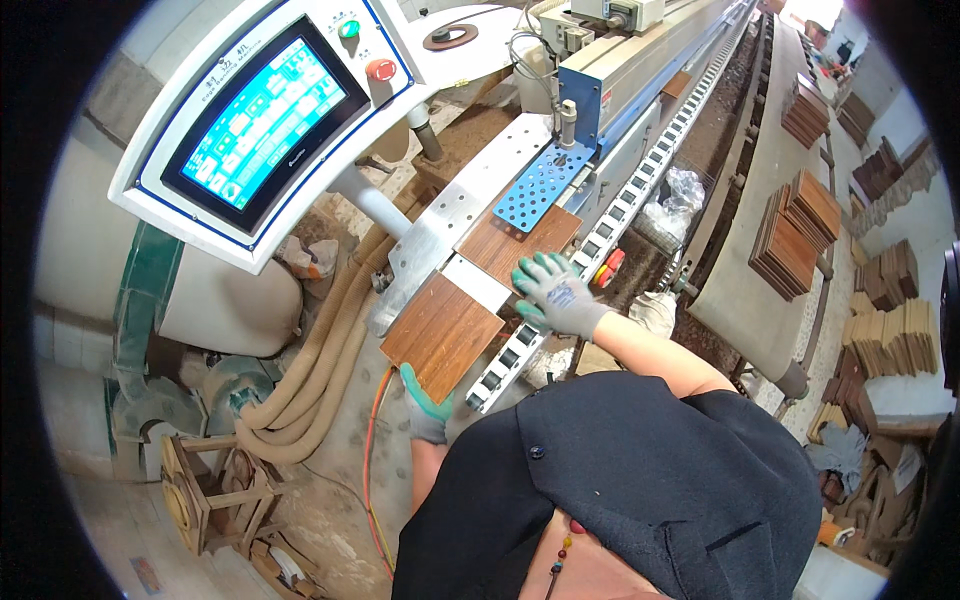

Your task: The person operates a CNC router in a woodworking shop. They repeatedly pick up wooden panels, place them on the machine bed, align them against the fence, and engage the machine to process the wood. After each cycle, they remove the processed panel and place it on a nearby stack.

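The near board (445,335) meets the left hand (427,410) at its corner, grip unclear; the far board (498,252) edges under the right hand (556,294), fingers spread, unclenched.

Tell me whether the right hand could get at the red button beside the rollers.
Likely yes: the right hand is close to the red button, with nothing visible blocking the way.

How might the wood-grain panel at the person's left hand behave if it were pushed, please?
The wood-grain panel is probably stiff, since it lies flat without visible sagging. Being flat and rectangular, it would likely slide rather than roll. It may be fairly light, as it looks thin.
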Available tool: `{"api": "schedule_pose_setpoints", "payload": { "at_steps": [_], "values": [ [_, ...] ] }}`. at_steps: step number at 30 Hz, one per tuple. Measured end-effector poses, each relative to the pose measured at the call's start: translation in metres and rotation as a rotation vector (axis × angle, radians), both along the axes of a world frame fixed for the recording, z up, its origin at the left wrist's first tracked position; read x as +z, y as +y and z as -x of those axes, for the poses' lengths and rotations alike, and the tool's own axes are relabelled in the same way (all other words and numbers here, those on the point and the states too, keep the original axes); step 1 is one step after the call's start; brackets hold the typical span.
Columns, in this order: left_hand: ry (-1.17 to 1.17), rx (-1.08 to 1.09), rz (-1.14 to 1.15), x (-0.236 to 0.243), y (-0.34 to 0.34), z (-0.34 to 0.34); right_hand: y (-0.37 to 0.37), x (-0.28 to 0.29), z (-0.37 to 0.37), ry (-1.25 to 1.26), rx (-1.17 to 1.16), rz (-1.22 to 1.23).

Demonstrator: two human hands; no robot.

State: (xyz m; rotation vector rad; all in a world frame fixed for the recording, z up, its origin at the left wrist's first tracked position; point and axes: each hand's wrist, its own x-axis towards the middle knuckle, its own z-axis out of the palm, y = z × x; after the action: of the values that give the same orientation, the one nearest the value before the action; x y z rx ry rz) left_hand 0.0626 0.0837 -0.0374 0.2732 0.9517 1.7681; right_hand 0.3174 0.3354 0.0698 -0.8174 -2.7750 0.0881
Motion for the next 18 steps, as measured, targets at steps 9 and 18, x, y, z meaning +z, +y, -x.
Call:
{"api": "schedule_pose_setpoints", "payload": {
  "at_steps": [9,18],
  "values": [
    [1.568,-0.117,0.221,0.045,-0.017,-0.015,-0.003,-0.002,0.004,0.062,0.008,-0.028],
    [0.306,0.233,0.391,0.026,-0.007,-0.035,-0.003,-0.002,0.004,0.094,0.011,-0.029]
  ]
}}
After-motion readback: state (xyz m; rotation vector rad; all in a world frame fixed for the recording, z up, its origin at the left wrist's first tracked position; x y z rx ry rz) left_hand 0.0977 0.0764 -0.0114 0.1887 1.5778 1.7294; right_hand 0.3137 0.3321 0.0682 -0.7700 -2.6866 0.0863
